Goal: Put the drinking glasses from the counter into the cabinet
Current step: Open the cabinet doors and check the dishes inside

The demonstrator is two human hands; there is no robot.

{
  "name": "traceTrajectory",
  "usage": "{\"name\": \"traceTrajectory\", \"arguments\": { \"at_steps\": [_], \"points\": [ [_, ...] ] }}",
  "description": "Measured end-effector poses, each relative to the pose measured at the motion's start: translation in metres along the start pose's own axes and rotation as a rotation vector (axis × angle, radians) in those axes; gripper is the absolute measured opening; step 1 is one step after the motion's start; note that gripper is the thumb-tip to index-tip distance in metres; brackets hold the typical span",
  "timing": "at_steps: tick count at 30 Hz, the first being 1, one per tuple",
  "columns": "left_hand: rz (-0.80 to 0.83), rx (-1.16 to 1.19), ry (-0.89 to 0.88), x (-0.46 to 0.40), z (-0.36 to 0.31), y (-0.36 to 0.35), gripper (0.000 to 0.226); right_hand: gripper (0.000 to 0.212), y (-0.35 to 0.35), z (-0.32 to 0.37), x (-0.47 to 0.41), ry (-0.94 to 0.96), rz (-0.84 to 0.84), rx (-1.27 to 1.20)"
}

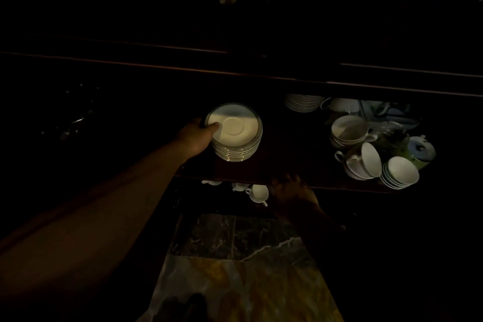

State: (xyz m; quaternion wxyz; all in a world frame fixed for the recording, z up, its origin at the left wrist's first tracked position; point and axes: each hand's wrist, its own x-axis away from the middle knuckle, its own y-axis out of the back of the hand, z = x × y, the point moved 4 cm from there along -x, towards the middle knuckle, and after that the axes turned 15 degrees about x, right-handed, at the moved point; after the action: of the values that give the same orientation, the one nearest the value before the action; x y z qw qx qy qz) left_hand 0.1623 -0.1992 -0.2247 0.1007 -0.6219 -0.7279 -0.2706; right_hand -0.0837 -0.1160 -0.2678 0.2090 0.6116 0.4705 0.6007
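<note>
While left hand [194, 137] grips saucer stack [236, 132] edge, right hand [290, 191] rests on shelf edge [339, 185], grip unclear.

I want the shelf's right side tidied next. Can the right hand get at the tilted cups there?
Probably yes. The right hand rests at the shelf front edge, and the tilted cups sit near that edge with nothing seen between. The left hand is busy on the saucer stack.

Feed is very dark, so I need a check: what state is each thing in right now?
Left hand: gripping the saucer stack's edge.
Right hand: on the shelf's front edge, grip unclear.
Saucer stack: upright on the shelf.
Cups: tipped on their sides.
</note>
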Motion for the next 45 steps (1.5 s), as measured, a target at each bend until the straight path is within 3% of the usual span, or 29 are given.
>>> {"name": "traceTrajectory", "arguments": {
  "at_steps": [5, 12, 19, 41, 45],
  "points": [
    [0.063, 0.227, 0.172, -0.004, 0.015, -0.018, 0.056, 0.072, -0.012, 0.004, -0.007, 0.001, 0.012, -0.046],
    [0.025, 0.419, 0.179, -0.010, 0.018, -0.025, 0.049, 0.072, -0.020, 0.002, -0.011, 0.004, -0.020, -0.053],
    [-0.029, 0.457, 0.176, -0.012, 0.021, -0.032, 0.051, 0.074, -0.022, 0.000, -0.012, 0.009, -0.015, -0.053],
    [-0.008, 0.521, 0.134, -0.005, 0.008, -0.114, 0.040, 0.070, -0.025, -0.016, -0.008, 0.102, -0.073, -0.112],
    [0.024, 0.517, 0.128, -0.005, 0.004, -0.128, 0.037, 0.074, -0.028, -0.025, -0.004, 0.050, -0.044, -0.136]
  ]
}}
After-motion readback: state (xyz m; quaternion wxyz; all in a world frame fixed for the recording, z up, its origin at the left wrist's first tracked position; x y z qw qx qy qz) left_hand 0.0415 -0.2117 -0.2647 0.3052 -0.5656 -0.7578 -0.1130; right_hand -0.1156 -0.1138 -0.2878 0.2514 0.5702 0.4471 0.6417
